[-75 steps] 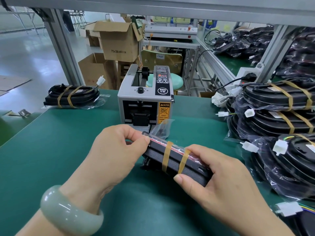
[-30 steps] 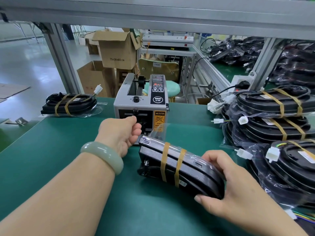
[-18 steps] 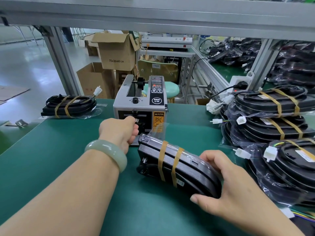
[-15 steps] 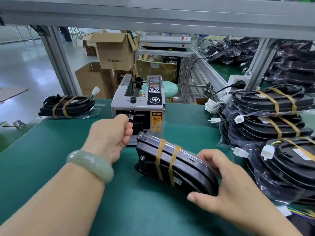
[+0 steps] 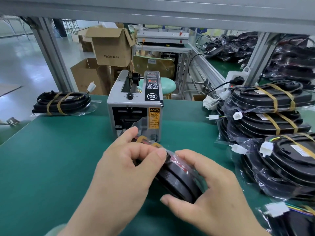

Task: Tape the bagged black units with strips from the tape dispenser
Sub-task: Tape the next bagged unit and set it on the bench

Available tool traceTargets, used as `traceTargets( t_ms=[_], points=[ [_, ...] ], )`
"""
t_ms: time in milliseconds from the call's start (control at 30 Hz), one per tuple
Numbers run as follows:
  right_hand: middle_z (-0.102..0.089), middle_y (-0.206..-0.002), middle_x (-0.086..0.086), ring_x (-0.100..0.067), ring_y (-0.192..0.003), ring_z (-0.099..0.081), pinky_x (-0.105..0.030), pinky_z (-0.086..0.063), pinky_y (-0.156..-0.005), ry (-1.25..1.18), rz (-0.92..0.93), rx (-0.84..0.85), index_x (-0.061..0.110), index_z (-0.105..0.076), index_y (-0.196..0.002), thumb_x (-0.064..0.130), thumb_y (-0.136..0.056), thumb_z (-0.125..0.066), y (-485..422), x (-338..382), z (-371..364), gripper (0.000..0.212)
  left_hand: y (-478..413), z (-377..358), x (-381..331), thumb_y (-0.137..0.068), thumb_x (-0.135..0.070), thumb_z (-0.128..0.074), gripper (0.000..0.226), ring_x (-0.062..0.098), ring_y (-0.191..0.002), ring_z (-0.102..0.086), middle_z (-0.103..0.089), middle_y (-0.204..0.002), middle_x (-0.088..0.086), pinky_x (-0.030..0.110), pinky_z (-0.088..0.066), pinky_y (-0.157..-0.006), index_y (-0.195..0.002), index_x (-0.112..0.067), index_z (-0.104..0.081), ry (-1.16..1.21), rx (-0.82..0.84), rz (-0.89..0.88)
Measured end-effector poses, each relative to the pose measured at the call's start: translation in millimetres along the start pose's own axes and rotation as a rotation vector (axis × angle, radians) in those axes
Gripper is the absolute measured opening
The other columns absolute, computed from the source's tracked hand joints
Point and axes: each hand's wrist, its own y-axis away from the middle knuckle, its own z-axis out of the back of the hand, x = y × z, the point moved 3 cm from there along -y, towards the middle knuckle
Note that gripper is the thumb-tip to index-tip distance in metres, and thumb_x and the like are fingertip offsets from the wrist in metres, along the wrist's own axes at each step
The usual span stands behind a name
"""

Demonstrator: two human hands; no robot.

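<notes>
The bagged black unit (image 5: 177,181) stands tilted on its edge on the green mat (image 5: 51,159), in front of the grey tape dispenser (image 5: 134,106). Tan tape strips (image 5: 144,138) cross its upper edge under the clear bag. My left hand (image 5: 126,169) grips that upper edge, thumb and fingers curled over the taped part. My right hand (image 5: 213,193) holds the unit's near, rounded end, fingers wrapped round it. The left hand hides much of the unit's far end.
A stack of taped, bagged units (image 5: 272,116) with white connectors fills the right side. One taped unit (image 5: 61,103) lies at the far left. Cardboard boxes (image 5: 110,46) and a metal frame post (image 5: 51,53) stand behind the bench.
My left hand has come back from the dispenser's mouth onto the unit's upper edge. The unit now stands more upright and closer to me, and my right hand has shifted along its near end.
</notes>
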Motion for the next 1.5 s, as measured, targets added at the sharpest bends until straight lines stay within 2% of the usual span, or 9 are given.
traceTargets(
  t_ms=[200, 333, 400, 567, 700, 800, 933, 1100, 1500],
  points=[
    [-0.065, -0.087, 0.016, -0.011, -0.080, -0.062, -0.034, -0.054, -0.070, 0.033, 0.011, -0.014, 0.035, -0.063, -0.105, 0.053, -0.052, -0.073, 0.0, 4.8, 0.5, 0.057, 2.7, 2.8, 2.3, -0.064, -0.051, -0.057, 0.023, -0.032, -0.122, -0.020, -0.044, -0.118, -0.041, 0.022, -0.027, -0.100, -0.067, -0.036, -0.075, -0.043, 0.010, 0.033],
    [-0.065, -0.089, 0.017, -0.011, -0.080, -0.063, -0.032, -0.054, -0.071, 0.030, 0.016, -0.028, 0.035, -0.063, -0.106, 0.053, -0.051, -0.072, 0.5, 5.9, -0.7, 0.059, 6.0, 2.5, 0.9, -0.076, -0.052, -0.063, 0.020, -0.027, -0.126, -0.021, -0.039, -0.116, -0.044, 0.011, -0.026, -0.091, -0.065, -0.038, -0.074, -0.069, -0.017, 0.038],
    [-0.065, -0.088, 0.017, -0.010, -0.080, -0.063, -0.032, -0.054, -0.070, 0.024, 0.008, -0.024, 0.036, -0.062, -0.106, 0.054, -0.052, -0.071, 0.8, 5.5, -1.3, 0.058, 7.8, 2.2, 0.1, -0.072, -0.055, -0.060, 0.018, -0.024, -0.128, -0.022, -0.036, -0.116, -0.045, 0.009, -0.024, -0.089, -0.064, -0.044, -0.072, -0.099, -0.041, 0.044],
    [-0.066, -0.092, 0.018, -0.007, -0.082, -0.064, -0.027, -0.051, -0.072, 0.036, 0.008, -0.051, 0.035, -0.062, -0.109, 0.056, -0.051, -0.070, 1.8, 4.4, -2.6, 0.062, 7.7, 2.1, 4.6, -0.064, -0.050, -0.056, 0.023, -0.029, -0.125, -0.019, -0.047, -0.107, -0.048, 0.021, -0.024, -0.102, -0.066, -0.037, -0.075, -0.020, -0.017, 0.051],
    [-0.066, -0.092, 0.019, -0.006, -0.082, -0.064, -0.025, -0.050, -0.073, 0.043, 0.004, -0.052, 0.034, -0.062, -0.110, 0.056, -0.051, -0.070, 2.2, 4.3, -3.4, 0.063, 9.6, 0.3, 3.7, -0.065, -0.052, -0.057, 0.023, -0.026, -0.128, -0.018, -0.042, -0.134, -0.030, 0.026, -0.024, -0.106, -0.067, -0.038, -0.075, -0.013, -0.019, 0.072],
    [-0.065, -0.089, 0.018, -0.006, -0.078, -0.062, -0.024, -0.049, -0.070, 0.047, 0.003, -0.049, 0.036, -0.057, -0.110, 0.055, -0.051, -0.070, 2.0, 5.7, -3.1, 0.063, 11.2, -1.5, 1.4, -0.075, -0.056, -0.063, 0.022, -0.019, -0.132, -0.022, -0.036, -0.140, -0.028, 0.023, -0.023, -0.101, -0.066, -0.039, -0.074, -0.027, -0.029, 0.079],
    [-0.065, -0.087, 0.017, -0.006, -0.077, -0.062, -0.024, -0.048, -0.069, 0.055, 0.006, -0.052, 0.036, -0.058, -0.108, 0.055, -0.051, -0.069, 2.2, 6.3, -3.0, 0.061, 11.2, -3.7, 1.9, -0.077, -0.041, -0.065, 0.015, -0.009, -0.136, -0.026, -0.033, -0.141, -0.030, 0.024, -0.022, -0.101, -0.066, -0.037, -0.074, -0.051, -0.025, 0.074],
    [-0.065, -0.087, 0.018, -0.004, -0.075, -0.061, -0.021, -0.047, -0.068, 0.087, 0.018, -0.066, 0.036, -0.055, -0.108, 0.057, -0.051, -0.068, 1.6, 8.5, -2.8, 0.062, 11.9, -4.6, 2.4, -0.068, -0.048, -0.057, 0.019, -0.005, -0.137, -0.025, -0.032, -0.140, -0.032, 0.024, -0.021, -0.099, -0.066, -0.038, -0.072, -0.101, -0.062, 0.073],
    [-0.066, -0.085, 0.017, -0.004, -0.073, -0.061, -0.021, -0.046, -0.067, 0.119, 0.047, -0.109, 0.035, -0.054, -0.107, 0.057, -0.051, -0.064, 1.6, 11.2, -3.4, 0.061, 13.2, -10.5, 0.6, -0.063, -0.048, -0.060, 0.008, 0.000, -0.134, -0.032, -0.035, -0.135, -0.035, 0.023, -0.023, -0.099, -0.067, -0.049, -0.066, -0.114, -0.128, 0.081]
  ],
)
